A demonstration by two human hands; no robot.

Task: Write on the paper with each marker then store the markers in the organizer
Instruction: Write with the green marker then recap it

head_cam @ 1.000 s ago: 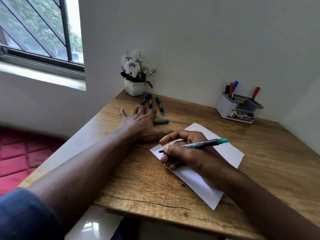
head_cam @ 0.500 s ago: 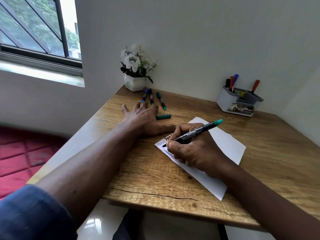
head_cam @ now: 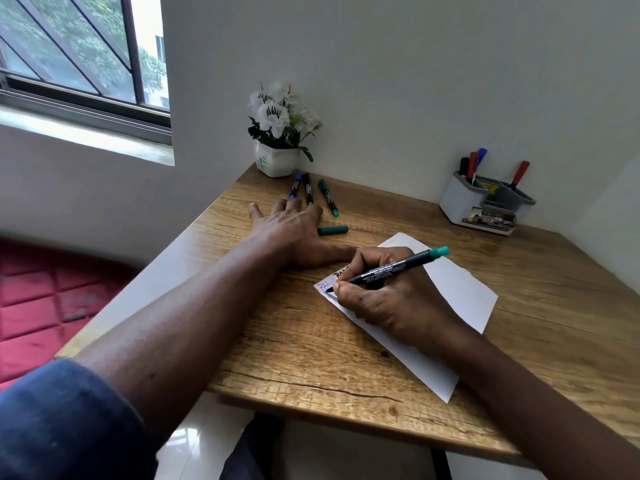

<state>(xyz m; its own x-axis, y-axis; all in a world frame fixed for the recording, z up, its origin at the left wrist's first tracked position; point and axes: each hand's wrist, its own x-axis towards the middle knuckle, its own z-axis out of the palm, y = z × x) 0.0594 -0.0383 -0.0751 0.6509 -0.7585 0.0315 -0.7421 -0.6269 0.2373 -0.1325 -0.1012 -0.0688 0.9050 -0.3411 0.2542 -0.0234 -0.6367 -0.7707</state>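
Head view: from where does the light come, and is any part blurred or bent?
Head view: daylight enters from the window at upper left; the floor under the table shows a glare patch; the wide lens bends the edges; the writing on the paper near the marker is too small to read.

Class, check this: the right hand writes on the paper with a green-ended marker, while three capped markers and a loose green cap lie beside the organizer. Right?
Not quite. The head view shows the three capped markers and loose green cap lying by the flower pot, across the table from the organizer. The right hand does write on the paper with the green-ended marker.
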